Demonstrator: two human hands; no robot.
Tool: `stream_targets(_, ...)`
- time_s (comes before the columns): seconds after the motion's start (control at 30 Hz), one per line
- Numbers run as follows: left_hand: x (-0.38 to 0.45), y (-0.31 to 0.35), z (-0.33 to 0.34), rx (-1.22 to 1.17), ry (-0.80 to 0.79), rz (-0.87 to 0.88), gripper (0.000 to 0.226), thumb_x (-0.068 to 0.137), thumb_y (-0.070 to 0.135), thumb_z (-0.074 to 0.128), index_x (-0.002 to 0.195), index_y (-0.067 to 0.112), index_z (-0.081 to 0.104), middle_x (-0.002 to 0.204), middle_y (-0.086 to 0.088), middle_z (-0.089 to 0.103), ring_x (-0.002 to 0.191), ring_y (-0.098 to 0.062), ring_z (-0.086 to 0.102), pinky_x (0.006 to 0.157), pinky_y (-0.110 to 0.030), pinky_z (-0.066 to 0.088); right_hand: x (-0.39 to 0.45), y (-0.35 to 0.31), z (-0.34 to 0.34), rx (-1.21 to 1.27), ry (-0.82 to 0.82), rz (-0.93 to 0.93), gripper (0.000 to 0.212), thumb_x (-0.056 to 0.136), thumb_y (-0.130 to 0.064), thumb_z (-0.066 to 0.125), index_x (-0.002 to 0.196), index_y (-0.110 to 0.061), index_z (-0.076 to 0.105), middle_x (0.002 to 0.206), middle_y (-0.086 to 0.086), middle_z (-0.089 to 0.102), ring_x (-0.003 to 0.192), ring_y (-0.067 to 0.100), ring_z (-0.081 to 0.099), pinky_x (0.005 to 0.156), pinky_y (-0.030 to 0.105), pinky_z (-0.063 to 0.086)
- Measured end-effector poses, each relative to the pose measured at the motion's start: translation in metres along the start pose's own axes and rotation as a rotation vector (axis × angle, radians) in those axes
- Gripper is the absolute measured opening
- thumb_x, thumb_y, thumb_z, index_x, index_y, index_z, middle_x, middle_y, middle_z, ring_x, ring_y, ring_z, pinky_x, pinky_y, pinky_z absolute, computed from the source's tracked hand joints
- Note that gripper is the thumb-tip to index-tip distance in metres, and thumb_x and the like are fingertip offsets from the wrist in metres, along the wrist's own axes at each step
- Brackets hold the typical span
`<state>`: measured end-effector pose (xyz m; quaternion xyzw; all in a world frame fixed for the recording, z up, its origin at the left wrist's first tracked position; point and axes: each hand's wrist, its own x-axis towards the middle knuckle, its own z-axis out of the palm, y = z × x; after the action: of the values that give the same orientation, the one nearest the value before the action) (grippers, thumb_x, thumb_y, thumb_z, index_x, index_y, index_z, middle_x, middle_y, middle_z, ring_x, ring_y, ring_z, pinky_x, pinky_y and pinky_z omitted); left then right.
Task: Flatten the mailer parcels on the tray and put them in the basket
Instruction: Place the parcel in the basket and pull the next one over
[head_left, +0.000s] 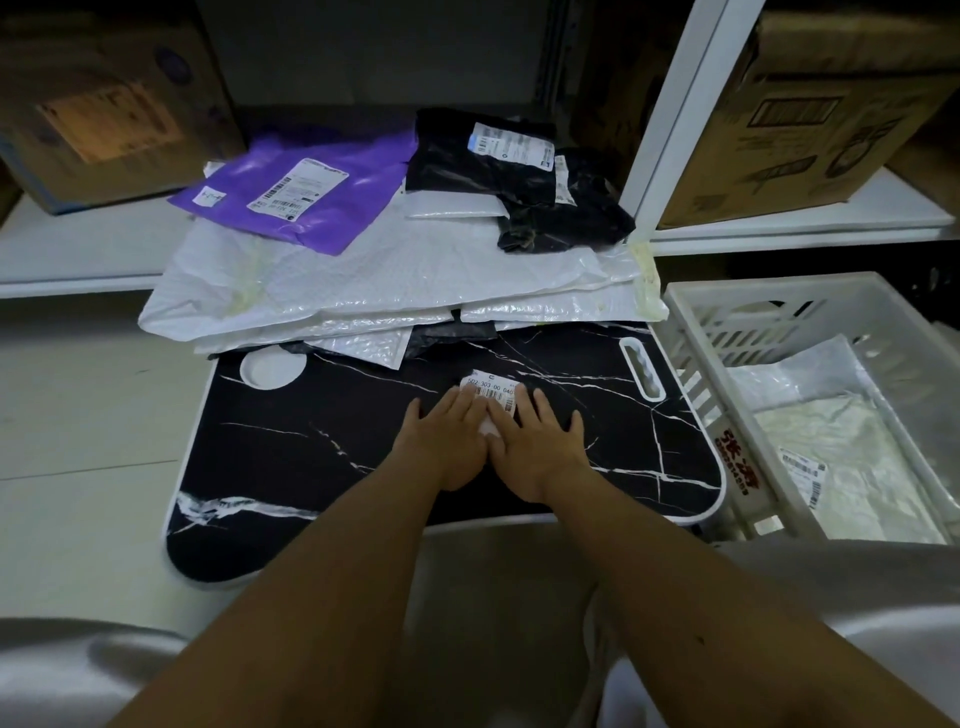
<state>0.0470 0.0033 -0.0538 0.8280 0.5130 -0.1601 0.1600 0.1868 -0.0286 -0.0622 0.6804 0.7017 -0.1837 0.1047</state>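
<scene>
Pressing a small black mailer (491, 400) flat on the tray (311, 467), left hand (449, 441) and right hand (540, 447) lie side by side, fingers straight. It looks light, soft, slippery; pinch an edge.

arms: bare, sleeveless | hands: bare, ungloved | lap: grey cloth
</scene>
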Motion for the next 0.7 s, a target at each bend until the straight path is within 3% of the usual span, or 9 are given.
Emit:
stream_targets(0.27, -0.001, 0.005, 0.002, -0.012, 0.017, -0.132, 0.056, 0.099, 0.048, 0.012, 0.151, 0.035, -0.003, 0.16, -0.006, -0.013, 0.147, -0.029, -0.011, 0.115, -0.058, -0.003, -0.002, -0.007, -0.002, 0.009, -0.008, 0.097, 0.058, 0.1, -0.051, 0.01, 0.153, -0.034, -0.005, 0.161, 0.008, -0.014, 0.147, 0.027, -0.016, 0.113, 0.063, -0.003)
stream_targets(0.4, -0.006, 0.013, 0.004, 0.007, 0.037, -0.215, 0.057, 0.099, 0.05, 0.011, 0.152, 0.034, -0.003, 0.16, -0.011, -0.006, 0.147, -0.031, -0.011, 0.115, -0.057, -0.003, -0.011, -0.016, 0.003, 0.139, 0.115, 0.177, 0.055, 0.101, -0.047, 0.024, 0.151, -0.024, 0.019, 0.16, 0.015, 0.002, 0.148, 0.03, 0.003, 0.114, 0.057, 0.012)
stream_targets(0.47, -0.01, 0.018, 0.005, 0.012, 0.072, -0.263, 0.058, 0.099, 0.05, 0.014, 0.152, 0.031, 0.001, 0.159, -0.016, 0.004, 0.147, -0.032, -0.002, 0.115, -0.056, 0.004, -0.016, -0.021, 0.002, 0.2, 0.232, 0.276, 0.049, 0.099, -0.045, 0.035, 0.141, -0.018, 0.034, 0.152, 0.021, 0.02, 0.139, 0.033, 0.025, 0.11, 0.051, 0.027)
stream_targets(0.53, -0.016, 0.022, 0.003, -0.001, 0.133, -0.307, 0.058, 0.099, 0.049, 0.023, 0.151, 0.026, 0.011, 0.151, -0.018, 0.024, 0.141, -0.032, 0.02, 0.112, -0.05, 0.02, -0.022, -0.024, 0.0, 0.266, 0.33, 0.384, 0.042, 0.097, -0.04, 0.041, 0.131, -0.015, 0.041, 0.135, 0.019, 0.038, 0.122, 0.031, 0.039, 0.098, 0.044, 0.039)
stream_targets(0.6, -0.022, 0.025, 0.001, -0.058, 0.214, -0.344, 0.052, 0.098, 0.042, 0.034, 0.146, 0.02, 0.027, 0.138, -0.014, 0.039, 0.127, -0.029, 0.036, 0.101, -0.042, 0.035, -0.026, -0.026, -0.004, 0.429, 0.335, 0.449, 0.04, 0.096, -0.032, 0.044, 0.133, -0.015, 0.041, 0.128, 0.018, 0.042, 0.114, 0.032, 0.045, 0.089, 0.041, 0.043)
stream_targets(0.7, -0.03, 0.03, -0.004, -0.322, 0.241, -0.389, 0.043, 0.094, 0.023, 0.042, 0.136, 0.015, 0.039, 0.129, -0.015, 0.042, 0.118, -0.031, 0.042, 0.093, -0.039, 0.041, -0.026, -0.026, -0.011, 0.826, 0.243, 0.491, 0.047, 0.094, -0.021, 0.044, 0.14, -0.02, 0.034, 0.129, 0.016, 0.046, 0.106, 0.031, 0.054, 0.077, 0.034, 0.041)
